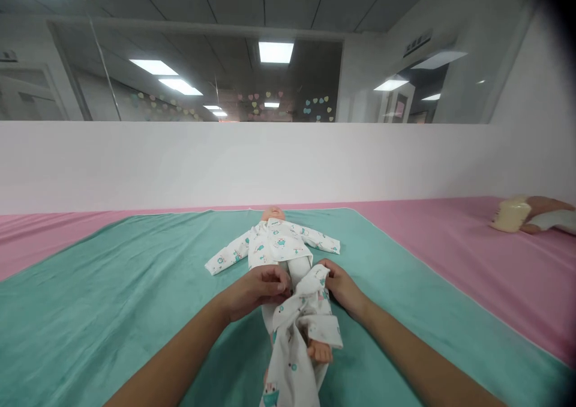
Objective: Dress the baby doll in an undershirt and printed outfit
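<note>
A baby doll (pixel 274 214) lies on its back, head away from me, in a white long-sleeved shirt (pixel 279 242) with a teal animal print and a plain white diaper (pixel 299 269). Matching white baby pants (pixel 299 317) are bunched over its legs. One bare foot (pixel 320 352) sticks out of a pant cuff; the other leg is mostly covered. My right hand (pixel 342 287) pinches the upper right edge of the pants. On the other side, my left hand (pixel 265 288) is closed with curled fingers at the pants' left upper edge, its fingertips partly hidden.
The doll lies on a teal sheet (pixel 171 275) spread over a pink cover (pixel 423 233). At the far right are a cream cylindrical object (pixel 510 215) and part of another doll-like figure (pixel 549 209) with white cloth. A white wall (pixel 225 161) with glass above closes off the back.
</note>
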`<state>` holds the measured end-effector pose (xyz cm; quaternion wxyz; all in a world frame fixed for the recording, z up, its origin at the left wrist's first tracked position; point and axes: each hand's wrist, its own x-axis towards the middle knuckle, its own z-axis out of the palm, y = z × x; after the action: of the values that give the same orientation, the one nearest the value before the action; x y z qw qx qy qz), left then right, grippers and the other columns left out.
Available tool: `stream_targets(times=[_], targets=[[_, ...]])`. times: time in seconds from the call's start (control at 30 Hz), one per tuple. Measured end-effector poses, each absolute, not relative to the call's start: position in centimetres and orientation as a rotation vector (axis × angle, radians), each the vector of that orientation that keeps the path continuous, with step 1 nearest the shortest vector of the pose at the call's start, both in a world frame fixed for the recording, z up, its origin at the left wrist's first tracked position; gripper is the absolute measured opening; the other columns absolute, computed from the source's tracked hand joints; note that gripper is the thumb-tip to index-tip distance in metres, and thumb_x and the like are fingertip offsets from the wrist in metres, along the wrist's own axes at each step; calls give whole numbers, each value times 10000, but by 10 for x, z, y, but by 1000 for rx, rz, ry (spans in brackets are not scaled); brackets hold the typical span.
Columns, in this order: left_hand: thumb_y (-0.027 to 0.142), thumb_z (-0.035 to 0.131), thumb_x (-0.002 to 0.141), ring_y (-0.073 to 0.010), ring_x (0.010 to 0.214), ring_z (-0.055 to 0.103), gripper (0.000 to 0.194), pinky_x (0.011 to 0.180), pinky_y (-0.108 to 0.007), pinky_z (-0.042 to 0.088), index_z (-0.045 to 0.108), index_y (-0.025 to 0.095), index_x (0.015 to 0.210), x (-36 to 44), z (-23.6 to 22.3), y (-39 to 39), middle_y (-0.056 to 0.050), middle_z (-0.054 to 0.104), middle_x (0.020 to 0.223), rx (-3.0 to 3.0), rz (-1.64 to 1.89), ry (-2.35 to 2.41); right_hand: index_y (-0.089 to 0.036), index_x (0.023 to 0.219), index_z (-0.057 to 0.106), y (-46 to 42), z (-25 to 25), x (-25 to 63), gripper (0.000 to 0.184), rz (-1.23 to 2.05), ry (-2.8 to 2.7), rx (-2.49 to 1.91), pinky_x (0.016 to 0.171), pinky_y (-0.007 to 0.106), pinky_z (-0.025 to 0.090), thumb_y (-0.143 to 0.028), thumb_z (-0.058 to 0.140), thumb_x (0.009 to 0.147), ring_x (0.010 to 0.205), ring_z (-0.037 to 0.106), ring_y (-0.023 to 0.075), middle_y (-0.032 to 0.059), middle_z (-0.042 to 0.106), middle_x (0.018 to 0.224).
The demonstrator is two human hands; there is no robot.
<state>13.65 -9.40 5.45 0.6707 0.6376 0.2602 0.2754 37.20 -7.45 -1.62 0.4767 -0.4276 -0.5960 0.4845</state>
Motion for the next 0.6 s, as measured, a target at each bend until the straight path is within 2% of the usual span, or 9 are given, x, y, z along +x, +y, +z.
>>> stream_targets(times=[0.1, 0.2, 0.3, 0.43, 0.53, 0.6], targets=[[278, 614, 748, -153, 832, 535, 182, 744, -278, 410, 596, 170, 893, 137, 50, -94, -35, 591, 893, 1573, 556, 630, -193, 843, 495, -77, -17, 370, 205, 1202, -1425, -1022, 556, 228, 362, -326, 577, 710, 613, 477, 128, -20, 515, 692], [265, 601, 737, -158, 814, 533, 246, 707, -272, 413, 600, 208, 976, 143, 51, -104, -13, 587, 877, 1797, 518, 736, -203, 912, 524, -80, -6, 372, 250, 1145, -1512, -947, 662, 254, 408, -240, 587, 673, 774, 518, 163, 16, 553, 857], [308, 659, 680, -132, 737, 495, 252, 629, -240, 384, 617, 225, 915, 148, 52, -116, 7, 537, 858, 1980, 506, 742, -204, 981, 558, -83, 8, 375, 343, 1164, -1749, -873, 820, 304, 403, -222, 624, 645, 982, 502, 221, 53, 547, 1030], [288, 652, 675, -115, 704, 448, 134, 595, -229, 346, 586, 174, 699, 151, 44, -121, 2, 485, 834, 2033, 591, 688, -222, 1088, 547, -93, 22, 381, 492, 1179, -1999, -894, 897, 332, 383, -242, 697, 620, 1083, 468, 252, 61, 510, 1154], [272, 580, 730, -116, 670, 436, 108, 579, -227, 338, 571, 170, 766, 151, 36, -117, 13, 480, 737, 1863, 719, 801, -244, 1183, 496, -101, 36, 381, 634, 1184, -1994, -970, 901, 342, 385, -263, 731, 595, 1113, 453, 265, 61, 481, 1225], [305, 538, 772, -120, 671, 441, 149, 594, -232, 353, 566, 168, 824, 151, 32, -115, 13, 491, 727, 1760, 845, 863, -253, 1178, 502, -104, 49, 376, 618, 1133, -1994, -1006, 891, 337, 387, -299, 732, 607, 1105, 460, 263, 53, 493, 1218]])
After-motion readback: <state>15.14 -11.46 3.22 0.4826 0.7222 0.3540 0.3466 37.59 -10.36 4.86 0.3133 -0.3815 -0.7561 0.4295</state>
